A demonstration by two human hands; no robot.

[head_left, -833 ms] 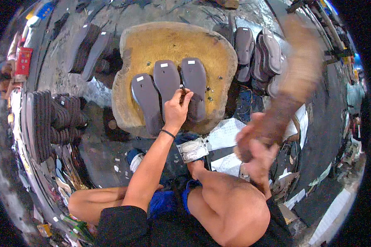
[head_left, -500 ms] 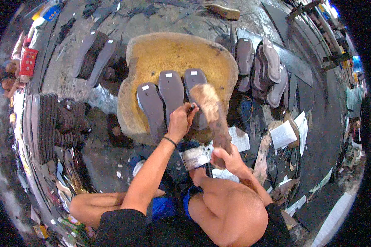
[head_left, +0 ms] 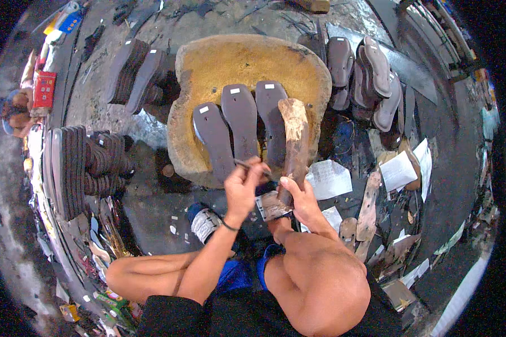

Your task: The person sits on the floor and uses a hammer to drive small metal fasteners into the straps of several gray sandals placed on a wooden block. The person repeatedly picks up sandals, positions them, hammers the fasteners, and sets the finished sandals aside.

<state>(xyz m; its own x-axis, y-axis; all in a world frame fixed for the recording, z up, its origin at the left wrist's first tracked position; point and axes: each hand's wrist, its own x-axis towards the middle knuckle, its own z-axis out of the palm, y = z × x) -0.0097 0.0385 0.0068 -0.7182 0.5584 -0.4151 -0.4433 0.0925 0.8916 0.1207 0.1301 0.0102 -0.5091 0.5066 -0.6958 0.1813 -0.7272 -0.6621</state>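
Observation:
My left hand [head_left: 243, 190] is closed in a pinch on a slim dark rod-like tool [head_left: 243, 163], held over the near ends of the shoe soles. My right hand [head_left: 301, 197] grips the lower end of a rough wooden club [head_left: 296, 140], whose pale, worn head overlaps the right sole. Three dark brown soles, each with a small white label, lie side by side on a wooden block [head_left: 208, 62]: a left sole [head_left: 215, 140], a middle sole [head_left: 239, 115] and a right sole [head_left: 270, 104]. Small holes show in them.
Stacked soles [head_left: 67, 168] stand at left, with another stack [head_left: 123, 70] beyond them. More soles [head_left: 376, 67] are piled right of the block. Paper sheets [head_left: 327, 180] and scraps litter the floor at right. My sandalled feet [head_left: 205, 223] rest just before the block.
My left hand has drawn back toward me from the right sole, bringing the rod-like tool with it. The club, blurred and leaning left before, now stands straighter. The whole view has shifted slightly.

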